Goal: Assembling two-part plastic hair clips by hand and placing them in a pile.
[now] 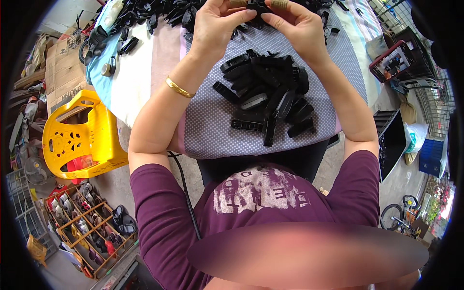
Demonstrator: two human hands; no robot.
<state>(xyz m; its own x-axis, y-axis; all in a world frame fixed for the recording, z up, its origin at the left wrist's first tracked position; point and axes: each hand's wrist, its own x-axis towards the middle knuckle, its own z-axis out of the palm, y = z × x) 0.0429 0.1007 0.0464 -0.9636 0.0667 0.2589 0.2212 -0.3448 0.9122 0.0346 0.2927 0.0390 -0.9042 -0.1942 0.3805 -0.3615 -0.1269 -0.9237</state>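
At the top edge of the head view, my left hand and my right hand meet with bent fingers around a small black plastic piece. Thumbs point toward each other, and tan wraps cover some fingertips. The upper part of the piece is cut off by the frame, so its exact kind is unclear. Between my forearms and nearer to me lies a loose pile of black plastic parts, elongated and clip-like. A larger heap of similar black parts spreads across the far side of the table, behind my hands.
The table's patterned cloth reaches close to my torso. A yellow plastic chair stands left, above a wooden shoe rack. A phone is propped at the right, near a black crate. A dark cord crosses my left side.
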